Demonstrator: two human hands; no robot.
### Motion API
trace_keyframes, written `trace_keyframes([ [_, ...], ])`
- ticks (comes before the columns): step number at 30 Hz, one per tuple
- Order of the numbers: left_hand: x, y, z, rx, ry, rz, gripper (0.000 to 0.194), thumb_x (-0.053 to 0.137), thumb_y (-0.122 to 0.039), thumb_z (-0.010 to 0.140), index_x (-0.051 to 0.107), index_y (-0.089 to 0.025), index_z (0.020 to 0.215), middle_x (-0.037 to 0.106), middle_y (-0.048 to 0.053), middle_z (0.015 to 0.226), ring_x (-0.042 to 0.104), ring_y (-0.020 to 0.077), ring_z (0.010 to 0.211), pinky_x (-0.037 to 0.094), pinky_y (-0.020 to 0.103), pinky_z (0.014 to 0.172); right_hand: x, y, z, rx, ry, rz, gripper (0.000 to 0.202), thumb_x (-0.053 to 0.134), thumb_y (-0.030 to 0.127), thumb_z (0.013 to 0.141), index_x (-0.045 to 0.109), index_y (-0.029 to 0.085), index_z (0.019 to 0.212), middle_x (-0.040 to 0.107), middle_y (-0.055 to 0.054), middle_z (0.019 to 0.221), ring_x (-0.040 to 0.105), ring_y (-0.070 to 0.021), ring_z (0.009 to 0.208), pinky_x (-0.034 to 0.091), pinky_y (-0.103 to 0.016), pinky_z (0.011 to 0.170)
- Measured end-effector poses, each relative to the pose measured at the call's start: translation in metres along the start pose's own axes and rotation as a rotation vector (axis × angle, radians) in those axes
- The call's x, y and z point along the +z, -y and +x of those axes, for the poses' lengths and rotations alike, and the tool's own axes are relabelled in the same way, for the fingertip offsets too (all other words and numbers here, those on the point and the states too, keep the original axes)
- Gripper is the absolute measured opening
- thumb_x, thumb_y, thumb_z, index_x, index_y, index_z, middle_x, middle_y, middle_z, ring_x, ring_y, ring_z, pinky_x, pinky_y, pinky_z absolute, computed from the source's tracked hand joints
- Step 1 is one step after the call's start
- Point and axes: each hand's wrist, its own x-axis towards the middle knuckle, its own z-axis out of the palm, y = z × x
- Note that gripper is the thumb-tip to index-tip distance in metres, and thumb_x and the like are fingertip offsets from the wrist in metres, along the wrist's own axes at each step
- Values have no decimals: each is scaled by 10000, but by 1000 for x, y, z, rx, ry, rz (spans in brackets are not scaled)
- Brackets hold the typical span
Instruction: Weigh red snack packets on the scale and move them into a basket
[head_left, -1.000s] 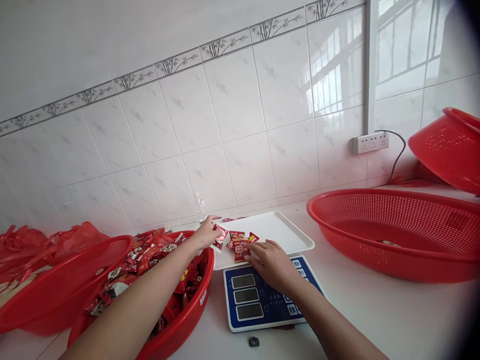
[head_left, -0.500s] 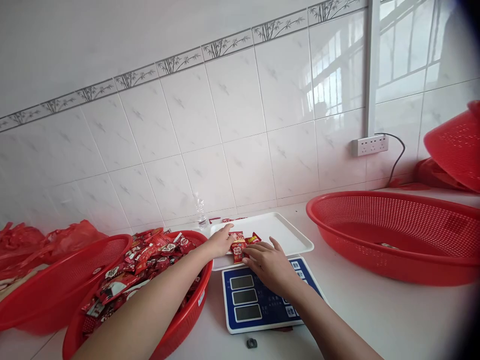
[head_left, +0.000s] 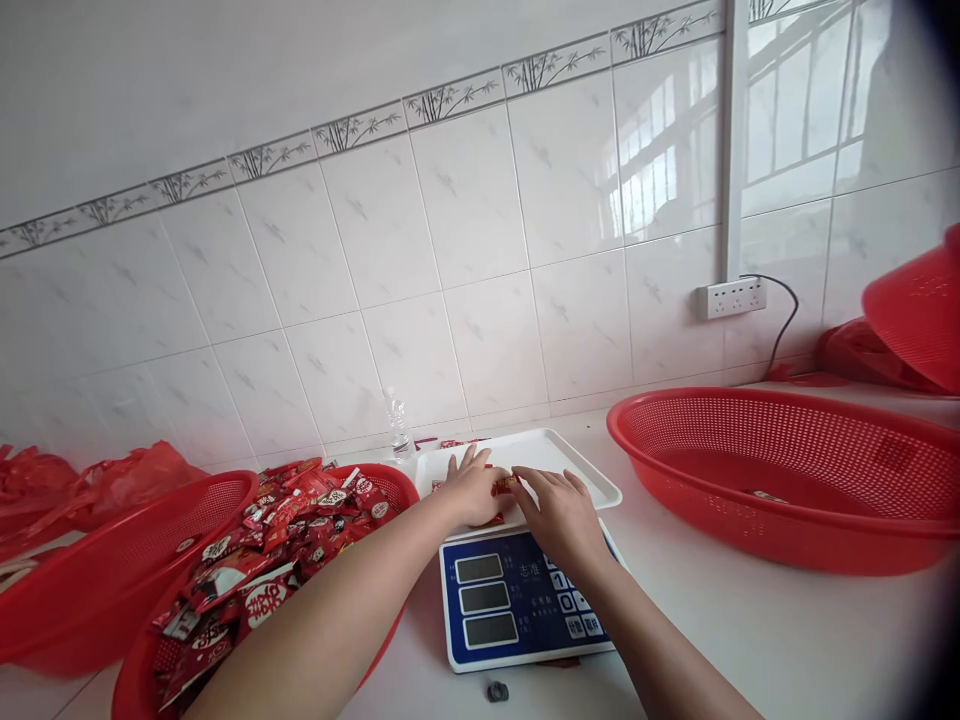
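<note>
A white weighing scale with a blue panel (head_left: 525,620) and a white tray (head_left: 577,460) stands before me. Over the tray's front, my left hand (head_left: 476,492) has its fingers spread above red packets that it mostly hides. My right hand (head_left: 564,515) reaches in from the right, thumb and forefinger closed at the end of a small red and yellow packet (head_left: 505,484). That packet lies between both hands, touching or close to the left thumb. To the left, a red basket (head_left: 124,655) is heaped with red wrapped packets (head_left: 300,520), partly behind my left forearm.
A large red basket (head_left: 675,520) stands on the right with one small packet inside. Another red basket (head_left: 75,610) and red plastic bags (head_left: 135,475) are at far left. A clear bottle (head_left: 399,425) stands by the wall. A small dark object (head_left: 497,691) lies before the scale.
My left hand has moved right across the tray, covering the red packet seen there earlier. My right hand has shifted slightly right, uncovering more of the scale's keys.
</note>
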Motion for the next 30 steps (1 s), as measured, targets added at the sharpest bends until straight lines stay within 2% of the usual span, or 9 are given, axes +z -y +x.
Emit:
trace_keyframes([
  [3,3,-6,3,66,-4,-6,221,528,-335,786,620,-204,939,276,90,1439,66,322,1356,100,534,1064,0,-1,1,-6,-28,35,337,319,308,911,601,193,1057,680,-72,1015,594,-231,986,306,-477,953],
  [5,1,-9,4,131,-72,-46,145,530,-290,790,619,-188,841,389,101,1360,179,309,1330,182,501,1057,1,-3,2,-28,-87,67,333,323,313,910,609,190,1028,689,-71,977,608,-232,943,336,-468,927],
  [8,-13,-9,3,206,-227,-181,115,515,-256,802,604,-187,827,569,85,1113,449,237,1148,343,392,981,2,-6,2,-73,-277,166,320,366,350,894,585,192,1066,652,-91,1057,588,-236,974,395,-431,879],
  [11,-34,2,-7,151,-298,-287,150,512,-274,799,600,-180,877,618,52,993,553,186,958,407,324,889,2,-7,2,-68,-435,275,354,401,384,880,517,211,1167,557,-112,1199,555,-237,1026,435,-406,834],
  [16,-70,46,-49,39,-91,-397,238,564,-343,742,591,-142,867,644,42,885,585,179,840,437,290,784,-1,-3,1,-35,-371,372,345,403,392,881,505,226,1166,555,-101,1166,594,-205,904,463,-378,762],
  [20,-85,76,-90,-99,127,-285,316,617,-341,682,597,-157,938,639,38,956,582,196,899,431,281,796,-2,2,-1,-22,-319,420,347,401,401,880,513,218,1152,567,-99,1126,593,-200,888,471,-341,697],
  [25,-76,101,-120,-259,450,-4,702,750,-332,503,529,-222,1160,551,62,1215,508,274,1085,385,314,897,-2,5,-2,0,-266,442,360,394,426,874,535,206,1122,585,-103,1078,595,-196,856,459,-292,581],
  [27,-69,108,-124,-234,475,46,685,732,-378,532,532,-210,1165,547,81,1222,511,286,1080,381,326,901,-2,6,-2,-1,-257,444,365,387,432,875,537,203,1117,589,-104,1068,594,-194,846,452,-286,567],
  [30,-62,114,-123,-244,380,81,533,621,-475,665,564,-201,1118,576,86,1180,537,273,1039,397,318,866,-1,6,-2,-1,-244,442,368,380,439,875,539,204,1109,593,-105,1062,593,-198,846,445,-287,566],
])
